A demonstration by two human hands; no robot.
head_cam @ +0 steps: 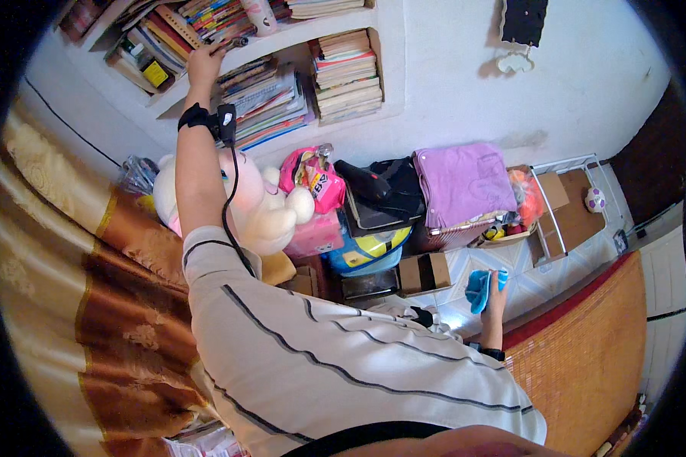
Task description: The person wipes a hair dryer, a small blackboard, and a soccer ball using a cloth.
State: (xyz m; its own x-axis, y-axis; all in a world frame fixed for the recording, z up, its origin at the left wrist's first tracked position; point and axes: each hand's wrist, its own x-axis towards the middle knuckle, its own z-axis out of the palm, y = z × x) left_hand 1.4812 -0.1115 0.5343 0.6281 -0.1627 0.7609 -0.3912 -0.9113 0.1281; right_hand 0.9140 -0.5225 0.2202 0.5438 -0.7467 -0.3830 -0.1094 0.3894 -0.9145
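Observation:
My left hand [204,64] is stretched up to the edge of a white wall shelf [297,35]. Its fingers are closed around a small, dark, slender object [232,43] whose kind I cannot make out. Right beside that hand, books [168,35] lean in a row, and a dark bottle with a yellow label [153,69] stands to their left. A white patterned cylinder [259,16] is on the shelf to the right. Low on the other side, my right hand [494,297] grips a crumpled blue cloth [478,290] above the tiled floor.
Below the shelf sit a large plush toy [263,223], a pink bag [320,181], a black hair dryer [365,180] and a folded purple towel [463,183]. An open cardboard box [425,273] stands on the floor. A woven mat [583,348] lies right, a gold-brown curtain [131,274] hangs left.

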